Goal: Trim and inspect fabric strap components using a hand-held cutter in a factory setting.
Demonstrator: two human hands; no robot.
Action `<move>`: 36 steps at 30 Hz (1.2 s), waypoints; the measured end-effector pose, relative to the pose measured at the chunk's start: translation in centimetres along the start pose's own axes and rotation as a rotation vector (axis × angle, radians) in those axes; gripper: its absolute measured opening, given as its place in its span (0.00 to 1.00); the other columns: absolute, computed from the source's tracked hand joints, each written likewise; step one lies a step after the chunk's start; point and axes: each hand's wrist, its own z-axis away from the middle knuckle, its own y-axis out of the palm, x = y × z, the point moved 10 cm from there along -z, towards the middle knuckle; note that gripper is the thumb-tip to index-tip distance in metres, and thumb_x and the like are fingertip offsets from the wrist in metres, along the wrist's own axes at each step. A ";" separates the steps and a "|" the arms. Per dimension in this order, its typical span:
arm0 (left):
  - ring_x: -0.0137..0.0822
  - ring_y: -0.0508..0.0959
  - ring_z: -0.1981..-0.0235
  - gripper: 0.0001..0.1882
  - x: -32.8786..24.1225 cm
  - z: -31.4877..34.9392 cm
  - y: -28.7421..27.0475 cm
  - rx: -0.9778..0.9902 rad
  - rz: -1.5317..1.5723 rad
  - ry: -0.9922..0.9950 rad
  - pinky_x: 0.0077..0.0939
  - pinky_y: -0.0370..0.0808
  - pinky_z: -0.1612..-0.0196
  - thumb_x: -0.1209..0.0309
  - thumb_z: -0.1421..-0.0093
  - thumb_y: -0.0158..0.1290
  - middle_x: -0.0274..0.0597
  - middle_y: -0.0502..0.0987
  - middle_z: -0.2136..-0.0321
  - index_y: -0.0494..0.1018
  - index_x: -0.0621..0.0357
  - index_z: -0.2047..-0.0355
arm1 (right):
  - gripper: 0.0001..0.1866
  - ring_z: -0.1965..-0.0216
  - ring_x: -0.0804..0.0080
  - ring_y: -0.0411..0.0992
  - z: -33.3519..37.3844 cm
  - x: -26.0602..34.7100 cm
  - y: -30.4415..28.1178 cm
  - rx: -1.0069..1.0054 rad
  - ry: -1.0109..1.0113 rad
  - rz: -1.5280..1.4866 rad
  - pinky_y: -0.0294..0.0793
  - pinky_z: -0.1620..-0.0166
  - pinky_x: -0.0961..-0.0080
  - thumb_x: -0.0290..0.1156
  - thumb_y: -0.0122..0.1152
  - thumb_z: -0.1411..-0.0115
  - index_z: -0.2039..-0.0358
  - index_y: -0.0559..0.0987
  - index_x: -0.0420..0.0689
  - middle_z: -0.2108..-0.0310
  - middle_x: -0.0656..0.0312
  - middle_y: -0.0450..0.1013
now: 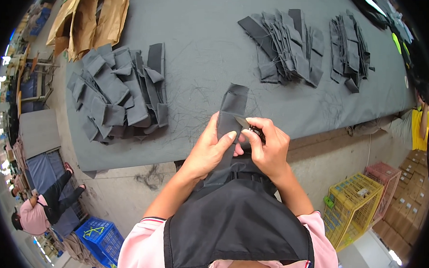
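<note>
A dark grey fabric strip [232, 103] is pinched in my left hand [211, 146], thumb on top and fingers behind it. Its upper end stands out past the table's near edge, and its lower end hangs toward my black apron. My right hand [270, 145] is closed around a small pair of thread snips [244, 122]; their pointed metal tip touches or nearly touches the strip's right edge. Most of the black handle is hidden in the fingers. Left of my hands lies a loose pile of similar grey fabric pieces [116, 89].
Two more bundles of grey strips, one [287, 46] and another [350, 51], lie at the far right of the grey-covered table [194, 42]. Loose threads litter the cloth. A brown paper bag [97, 18] stands far left. Yellow [350, 207] and blue crates [100, 239] stand on the floor; other people are nearby.
</note>
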 end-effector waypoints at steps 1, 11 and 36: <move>0.26 0.73 0.72 0.19 0.1 0.0 0.1 0.008 -0.012 0.013 0.21 0.73 0.66 0.76 0.36 0.43 0.40 0.71 0.65 0.55 0.63 0.46 | 0.12 0.79 0.66 0.72 0.1 0.0 0.0 -0.024 0.007 -0.044 0.70 0.76 0.74 0.23 0.64 0.52 0.66 0.74 0.40 0.76 0.60 0.73; 0.25 0.72 0.70 0.22 -0.8 0.2 0.7 -0.003 -0.172 0.060 0.21 0.74 0.66 0.77 0.36 0.42 0.40 0.70 0.63 0.52 0.65 0.43 | 0.14 0.81 0.68 0.69 -0.6 1.7 0.2 -0.056 -0.203 0.101 0.68 0.78 0.74 0.24 0.66 0.56 0.67 0.76 0.41 0.76 0.61 0.66; 0.27 0.75 0.69 0.25 1.2 0.2 0.4 0.076 -0.058 -0.024 0.23 0.75 0.64 0.73 0.36 0.45 0.42 0.72 0.62 0.51 0.64 0.42 | 0.11 0.80 0.77 0.64 -0.4 -2.2 -0.7 -0.036 0.206 -0.218 0.65 0.77 0.78 0.20 0.66 0.57 0.70 0.76 0.41 0.76 0.63 0.63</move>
